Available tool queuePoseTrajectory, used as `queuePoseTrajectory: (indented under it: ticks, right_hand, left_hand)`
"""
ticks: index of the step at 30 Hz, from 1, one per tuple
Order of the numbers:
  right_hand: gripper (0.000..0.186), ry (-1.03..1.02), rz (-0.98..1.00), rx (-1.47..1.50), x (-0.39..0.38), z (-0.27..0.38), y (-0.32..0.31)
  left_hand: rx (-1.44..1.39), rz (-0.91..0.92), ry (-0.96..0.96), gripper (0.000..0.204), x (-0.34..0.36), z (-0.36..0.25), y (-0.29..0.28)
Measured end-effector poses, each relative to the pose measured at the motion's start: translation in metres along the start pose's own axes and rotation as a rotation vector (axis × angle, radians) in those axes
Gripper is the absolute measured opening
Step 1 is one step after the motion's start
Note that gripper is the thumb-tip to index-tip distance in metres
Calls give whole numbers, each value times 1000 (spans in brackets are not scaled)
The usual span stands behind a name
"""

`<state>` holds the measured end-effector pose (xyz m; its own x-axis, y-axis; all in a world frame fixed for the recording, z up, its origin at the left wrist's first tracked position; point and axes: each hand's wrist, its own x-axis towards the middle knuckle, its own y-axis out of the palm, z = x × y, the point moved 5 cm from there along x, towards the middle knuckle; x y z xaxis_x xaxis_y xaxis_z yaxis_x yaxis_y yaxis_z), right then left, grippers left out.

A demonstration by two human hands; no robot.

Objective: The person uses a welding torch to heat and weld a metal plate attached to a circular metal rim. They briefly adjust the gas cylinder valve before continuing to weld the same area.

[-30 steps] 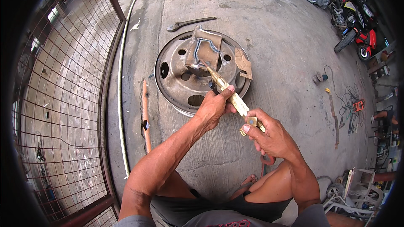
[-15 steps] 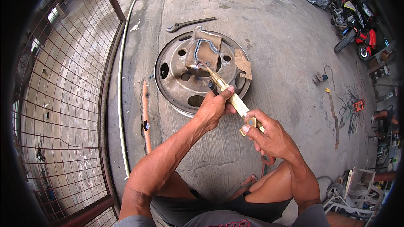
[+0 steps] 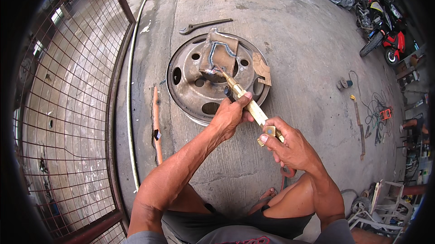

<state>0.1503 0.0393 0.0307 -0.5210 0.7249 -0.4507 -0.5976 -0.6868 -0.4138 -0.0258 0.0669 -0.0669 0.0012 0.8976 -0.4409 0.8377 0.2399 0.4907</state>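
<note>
A brass gas torch [image 3: 256,112] slants across the middle, its thin nozzle pointing up and left. My left hand [image 3: 230,116] is closed round the torch's front body. Farther back, my right hand [image 3: 288,144] is closed on its rear end, thumb and fingers at a brass valve knob. The nozzle tip is right by the lower edge of a bent metal plate piece [image 3: 225,57] with a bluish wavy line on it. That piece rests on a round steel wheel rim [image 3: 185,98] lying on the floor. A short dark cylinder [image 3: 228,92] shows beside my left fingers; its kind I cannot tell.
An adjustable wrench [image 3: 206,26] lies beyond the rim, and torn cardboard [image 3: 262,69] sits on its right side. An orange pipe [image 3: 157,124], a long pale hose [image 3: 130,81] and a mesh gate [image 3: 77,85] are left. Cables [image 3: 375,112] and a motorcycle [image 3: 393,45] are right.
</note>
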Motion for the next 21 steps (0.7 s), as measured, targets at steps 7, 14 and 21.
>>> queuePoseTrajectory:
  ticks: [7, 14, 21]
  right_hand:
    - [32, -20, -11, -42, 0, 1, 1]
    - [33, -1, -6, -47, 1, 2, 1]
    - [32, -8, -6, -48, 1, 1, 0]
  left_hand:
    - [-5, -16, 4, 42, 1, 1, 1]
    - [10, -21, -12, 42, 3, 2, -1]
    - [9, -17, -7, 41, 1, 0, 1]
